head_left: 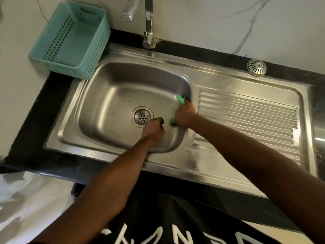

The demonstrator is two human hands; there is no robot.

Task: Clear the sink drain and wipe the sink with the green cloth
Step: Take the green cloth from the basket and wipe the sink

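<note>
right hand (184, 114) grips the green cloth (180, 99) against the sink (105, 81) wall at 3 o'clock of the drain (142, 118) — left hand (153, 128) curled, holding nothing, just beside the drain.

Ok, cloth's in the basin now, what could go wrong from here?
The drain sits open, its strainer lying up on the back ledge, so loosened bits could wash straight down. The right hand grips the green cloth bunched against the basin's right wall; it may miss the droplets on the floor. The left hand hovers in the wiping path.
</note>
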